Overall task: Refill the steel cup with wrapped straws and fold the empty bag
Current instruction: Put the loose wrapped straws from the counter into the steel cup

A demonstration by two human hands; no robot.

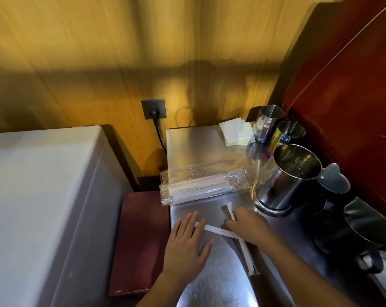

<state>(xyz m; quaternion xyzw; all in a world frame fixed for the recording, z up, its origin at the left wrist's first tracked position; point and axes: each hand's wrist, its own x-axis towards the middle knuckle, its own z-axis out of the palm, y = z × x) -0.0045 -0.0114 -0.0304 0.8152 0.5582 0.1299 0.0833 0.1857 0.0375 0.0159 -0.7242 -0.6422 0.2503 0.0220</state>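
The steel cup [289, 178] stands upright at the 3 o'clock side of the steel table [194, 142], its mouth showing no straws. Just beside it toward 9 o'clock lies the clear bag [200, 185], wrapped straws visible inside. Toward 6 o'clock, two loose wrapped straws [223, 232] cross on the table. The left hand [185, 247] lies flat, fingers spread and released, over one straw's end. The right hand [249, 224] rests on the other; whether its fingers grip it I cannot tell.
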